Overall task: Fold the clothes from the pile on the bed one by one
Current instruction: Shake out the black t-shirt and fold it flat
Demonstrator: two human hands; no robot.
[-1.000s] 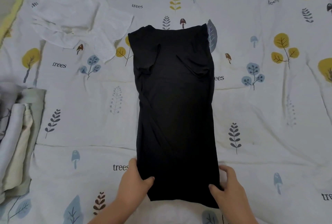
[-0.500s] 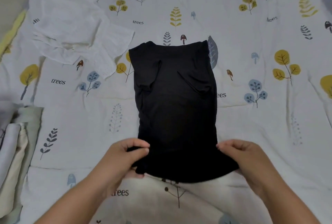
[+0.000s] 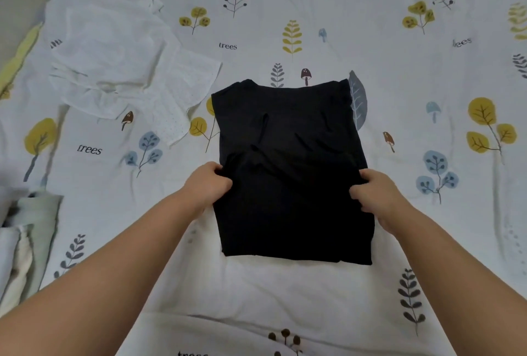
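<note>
A black garment point(image 3: 291, 173) lies on the bed in the middle of the head view, its sides tucked in and its lower part doubled up over the rest. My left hand point(image 3: 206, 184) grips the folded-over hem at the garment's left edge. At the right edge my right hand point(image 3: 376, 196) grips the same hem. Both hands hold the hem about halfway up the garment. A crumpled white garment point(image 3: 122, 70) lies unfolded at the upper left.
The bed is covered by a white sheet point(image 3: 285, 298) printed with trees and leaves. A stack of folded pale clothes point(image 3: 22, 244) sits at the left edge. The bed's left edge and the floor show at the top left corner.
Both hands have carried the black garment's bottom hem away from me, up over the garment, so it now lies folded to a shorter shape. The view has shifted downward.
</note>
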